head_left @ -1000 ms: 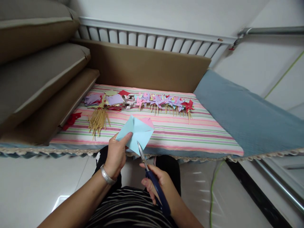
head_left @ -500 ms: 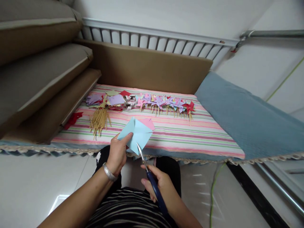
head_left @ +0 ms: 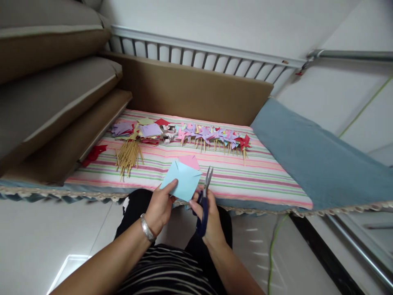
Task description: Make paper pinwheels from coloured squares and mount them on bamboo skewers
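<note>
My left hand (head_left: 160, 206) pinches the lower left edge of a light blue paper square (head_left: 183, 181), with a pink sheet (head_left: 189, 161) showing behind its top. Its thumb lies on the blue face. My right hand (head_left: 207, 216) grips dark blue-handled scissors (head_left: 205, 196), blades pointing up beside the paper's right corner. A fingertip of that hand touches the paper's lower edge. Both hands hover over my lap, just before the striped mat (head_left: 260, 180).
On the mat lie a row of finished paper pinwheels (head_left: 211, 134), a bundle of wooden sticks (head_left: 128, 154), loose coloured paper pieces (head_left: 135, 128) and a red scrap (head_left: 93, 153). Brown cushions (head_left: 55, 94) are stacked left, a blue cloth (head_left: 310, 155) spreads right, white railing behind.
The scissors left the paper's lower edge and swung upright to its right side. My right hand rose toward the paper. The paper turned and dropped slightly.
</note>
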Tool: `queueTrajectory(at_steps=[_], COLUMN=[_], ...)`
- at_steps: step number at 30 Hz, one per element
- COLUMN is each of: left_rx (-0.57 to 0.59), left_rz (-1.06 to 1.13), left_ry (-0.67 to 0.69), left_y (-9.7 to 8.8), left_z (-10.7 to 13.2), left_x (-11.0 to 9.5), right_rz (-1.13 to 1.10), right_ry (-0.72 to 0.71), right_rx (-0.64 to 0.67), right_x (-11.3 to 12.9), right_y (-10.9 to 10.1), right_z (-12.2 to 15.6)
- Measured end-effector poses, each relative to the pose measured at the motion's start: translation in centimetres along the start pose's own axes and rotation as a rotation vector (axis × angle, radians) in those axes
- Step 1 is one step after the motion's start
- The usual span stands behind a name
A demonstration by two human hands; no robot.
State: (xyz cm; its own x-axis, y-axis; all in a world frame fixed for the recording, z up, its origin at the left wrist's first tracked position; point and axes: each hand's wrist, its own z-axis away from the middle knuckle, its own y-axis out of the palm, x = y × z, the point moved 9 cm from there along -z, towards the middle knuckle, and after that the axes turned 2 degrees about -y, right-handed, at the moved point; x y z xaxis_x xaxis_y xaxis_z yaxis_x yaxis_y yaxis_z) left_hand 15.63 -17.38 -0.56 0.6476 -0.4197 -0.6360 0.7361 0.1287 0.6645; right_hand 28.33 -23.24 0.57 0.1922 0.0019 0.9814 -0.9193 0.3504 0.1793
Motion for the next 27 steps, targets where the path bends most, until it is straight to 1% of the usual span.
queueTrajectory(at_steps=[2,4,6,8,10,12,14,15,17,19,20,23,25,27], left_rx=[0.038,0.084,0.124,0.168,0.212,0.218,0.172,0.138,0.074,0.021,0.002,-0.034,-0.046,-0.057], left_rz=[-0.023,-0.076,-0.159,-0.263,-0.398,-0.508,-0.550,-0.545,-0.487,-0.396,-0.350,-0.251,-0.213,-0.189], left_ry=[-0.017,-0.026,-0.037,-0.068,-0.129,-0.169,-0.156,-0.130,-0.059,0.014,0.041,0.077,0.080,0.085], left_y=[0.4,0.6,0.5,0.3,0.1,-0.2,-0.6,-0.7,-1.0,-1.2,-1.3,-1.3,-1.2,-1.1], left_z=[0.5,0.6,0.2,-0.6,-1.3,-1.8,-2.0,-2.0,-2.0,-1.8,-1.7,-1.6,-1.4,-1.3], left_x=[0.4,0.0,-0.9,-1.7,-1.7,-1.5,-1.5,-1.7,-2.4,-3.3,-3.7,-4.2,-4.2,-4.1], right_rz=[-0.006,0.021,0.081,0.158,0.220,0.262,0.295,0.305,0.292,0.220,0.164,0.049,0.077,0.131], right_ry=[-0.001,0.037,0.103,0.130,0.124,0.099,0.055,0.026,-0.029,-0.035,-0.011,0.171,0.259,0.317], right_rx=[-0.036,0.004,0.126,0.262,0.378,0.449,0.441,0.405,0.284,0.197,0.186,0.348,0.453,0.507], right_x=[0.3,0.6,0.7,1.3,1.9,2.6,3.3,3.8,4.8,5.2,5.1,2.9,1.2,-0.5], right_y=[0.1,0.0,0.1,0.2,0.5,0.8,0.8,0.5,-0.5,-1.3,-1.3,0.5,1.8,2.6], right_z=[-1.2,-2.1,-2.9,-3.6,-4.2,-4.9,-5.6,-5.9,-6.0,-4.9,-4.0,0.0,2.6,4.3])
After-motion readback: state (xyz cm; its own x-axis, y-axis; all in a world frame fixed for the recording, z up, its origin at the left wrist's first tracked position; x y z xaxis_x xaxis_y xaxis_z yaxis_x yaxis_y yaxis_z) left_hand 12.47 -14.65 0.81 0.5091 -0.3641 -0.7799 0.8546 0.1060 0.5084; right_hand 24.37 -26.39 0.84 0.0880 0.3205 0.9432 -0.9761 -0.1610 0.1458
